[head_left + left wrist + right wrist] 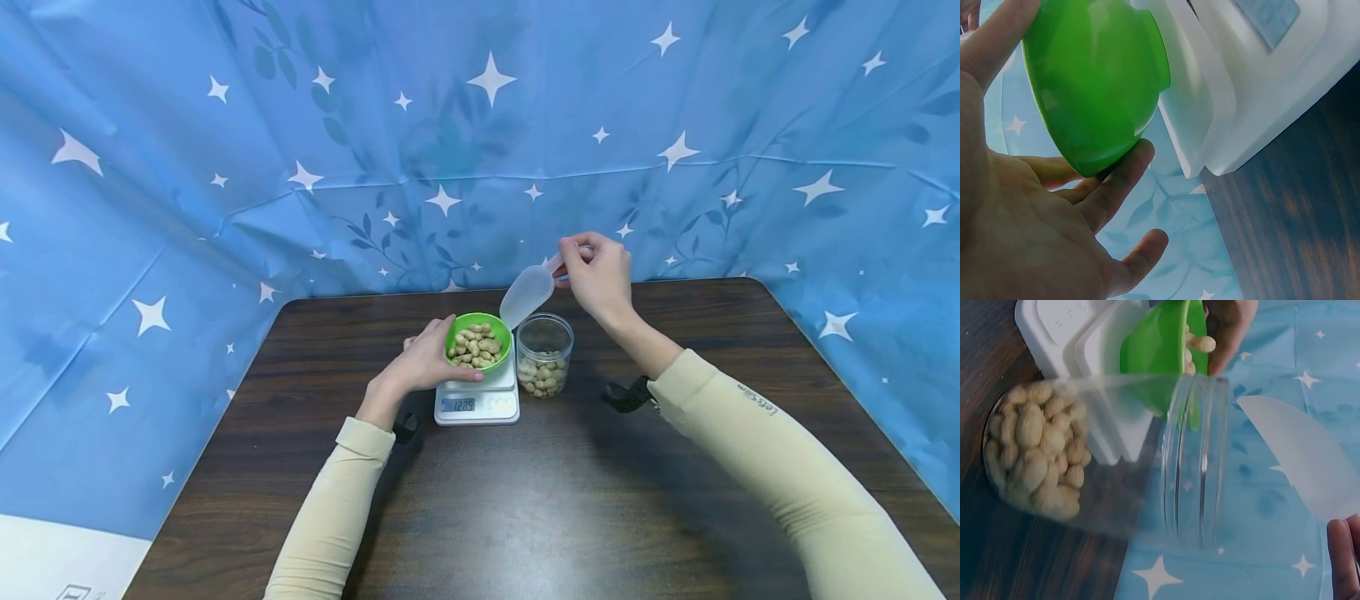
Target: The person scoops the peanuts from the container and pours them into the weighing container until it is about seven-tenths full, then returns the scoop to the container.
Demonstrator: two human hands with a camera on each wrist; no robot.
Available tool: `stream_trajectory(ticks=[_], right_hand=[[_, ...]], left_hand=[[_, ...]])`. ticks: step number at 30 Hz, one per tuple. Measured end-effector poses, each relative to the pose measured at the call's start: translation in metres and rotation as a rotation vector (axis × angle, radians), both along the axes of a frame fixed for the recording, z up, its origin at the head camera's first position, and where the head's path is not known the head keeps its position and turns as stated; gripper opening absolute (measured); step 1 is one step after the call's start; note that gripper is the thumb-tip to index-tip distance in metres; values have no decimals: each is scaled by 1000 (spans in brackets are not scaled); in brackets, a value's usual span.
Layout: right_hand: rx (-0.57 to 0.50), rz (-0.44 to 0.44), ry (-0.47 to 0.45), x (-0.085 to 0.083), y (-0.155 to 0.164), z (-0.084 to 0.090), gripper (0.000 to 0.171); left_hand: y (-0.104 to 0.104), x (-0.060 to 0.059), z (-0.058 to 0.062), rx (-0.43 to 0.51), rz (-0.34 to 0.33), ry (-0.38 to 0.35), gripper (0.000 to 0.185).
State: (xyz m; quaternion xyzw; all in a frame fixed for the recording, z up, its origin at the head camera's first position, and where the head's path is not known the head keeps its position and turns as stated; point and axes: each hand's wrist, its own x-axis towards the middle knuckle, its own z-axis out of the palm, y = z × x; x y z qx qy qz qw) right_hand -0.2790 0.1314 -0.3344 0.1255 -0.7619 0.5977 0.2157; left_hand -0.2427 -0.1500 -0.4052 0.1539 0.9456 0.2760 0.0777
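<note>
Peanuts (476, 344) fill the green bowl (495, 360), which sits on the white scale (477, 402) near the middle of the table (675, 500), toward its far edge. The left hand (423, 362) cups the bowl's side with curled fingers. Just right of the scale stands a clear jar (545, 354), partly filled with peanuts. Above it, the right hand (598, 275) pinches the handle of a translucent scoop (527, 294), tilted toward the bowl.

A dark wooden tabletop (525, 500) carries a white scale (477, 402); a clear jar (544, 355) stands just right of the scale.
</note>
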Motion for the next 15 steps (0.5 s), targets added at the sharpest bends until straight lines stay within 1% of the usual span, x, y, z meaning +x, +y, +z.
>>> stream_trajectory(ticks=[5,8,15], right_hand=[[-16,-18,-2,6,19,0,26],[-4,-34,-2,10,28,-3,26],[44,-39,-30,15,33,-19,26]], left_hand=[[1,1,0,1,0,-6,118],[1,1,0,0,2,-6,119],[1,1,0,-7,8,-14,119]])
